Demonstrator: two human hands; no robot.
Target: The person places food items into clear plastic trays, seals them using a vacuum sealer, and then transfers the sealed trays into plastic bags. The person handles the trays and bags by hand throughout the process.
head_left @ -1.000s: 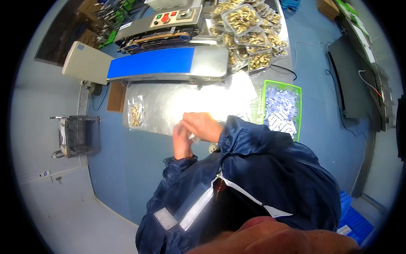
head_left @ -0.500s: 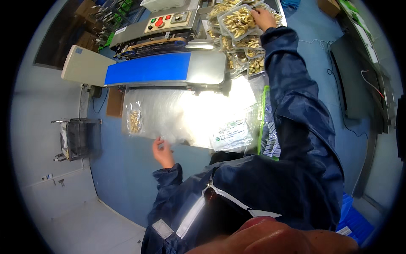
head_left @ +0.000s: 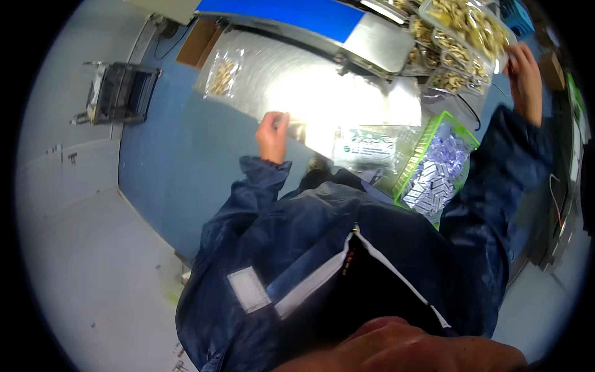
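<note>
My right hand (head_left: pixel 525 77) grips the right rim of a clear plastic tray of mushrooms (head_left: pixel 471 26), at the upper right. That tray rests on or just above more mushroom trays (head_left: pixel 451 79); I cannot tell which. My left hand (head_left: pixel 271 136) is at the front edge of the shiny metal table (head_left: pixel 248 59), fingers curled with thumb against them. Whatever it may hold is too small or too clear to make out. A clear bag with pale mushroom pieces (head_left: pixel 224 77) lies at the table's left end. Printed plastic bags (head_left: pixel 367 149) lie at the front right.
A machine with a blue belt (head_left: pixel 285 17) runs along the table's far side. Right of the table stands a green basket (head_left: pixel 414 158) of small silver-and-lilac packets. A dark wheeled cart (head_left: pixel 124 93) stands at the left, near a cardboard box (head_left: pixel 198 42).
The view has swung, so the table and machine sit higher in the picture and the green basket shows fully. My right hand has moved from the top of the tray pile to the tray's right rim.
</note>
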